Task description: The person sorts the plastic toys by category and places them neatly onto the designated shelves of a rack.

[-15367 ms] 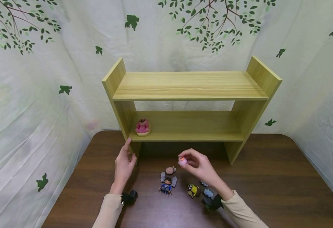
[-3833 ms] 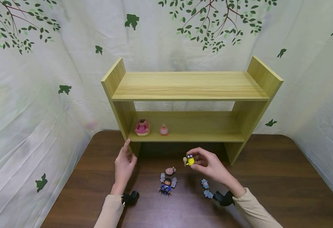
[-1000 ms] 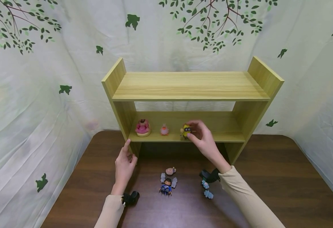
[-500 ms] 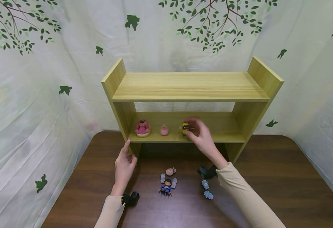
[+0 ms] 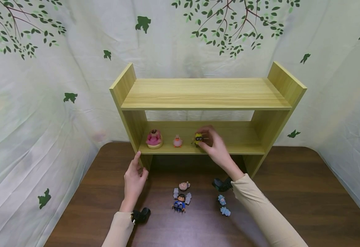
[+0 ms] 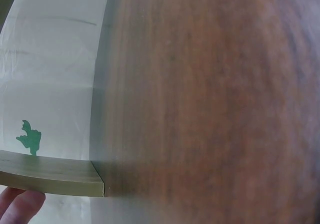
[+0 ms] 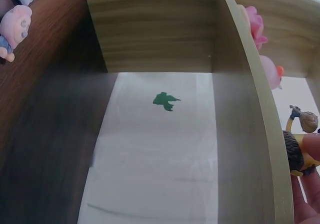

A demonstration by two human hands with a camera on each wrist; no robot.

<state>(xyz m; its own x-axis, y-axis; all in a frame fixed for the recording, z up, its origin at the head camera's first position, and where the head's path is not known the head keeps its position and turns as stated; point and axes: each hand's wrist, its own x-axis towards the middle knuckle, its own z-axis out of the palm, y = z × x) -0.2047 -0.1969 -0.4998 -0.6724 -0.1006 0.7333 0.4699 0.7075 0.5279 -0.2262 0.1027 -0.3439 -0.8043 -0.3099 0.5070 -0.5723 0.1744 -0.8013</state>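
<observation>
My right hand (image 5: pixel 214 144) pinches a yellow Minion figure (image 5: pixel 199 138) with round dark goggles, upright at the middle shelf of a wooden shelf unit (image 5: pixel 204 108). In the right wrist view its brown shaggy skirt (image 7: pixel 293 151) and raised arm show beside my fingers (image 7: pixel 312 149). To its left on that shelf stand a small pink duck figure (image 5: pixel 177 141) and a pink bear figure (image 5: pixel 154 139) on a cream base. My left hand (image 5: pixel 133 180) touches the left side panel's front edge with its index fingertip; the left wrist view has fingertips (image 6: pixel 27 206) against that panel (image 6: pixel 65 184).
On the brown table (image 5: pixel 291 199) lie a pinkish figure (image 5: pixel 184 186), a dark-haired figure in blue (image 5: pixel 179 204) with grey pieces on either side, and two light blue figures (image 5: pixel 224 206) under the right forearm. A leaf-printed white cloth (image 5: pixel 84 85) hangs behind.
The pink duck, then the Minion, have come from the table to the middle shelf. Over the last second my right hand has slid the Minion slightly left and back. The left hand stays put.
</observation>
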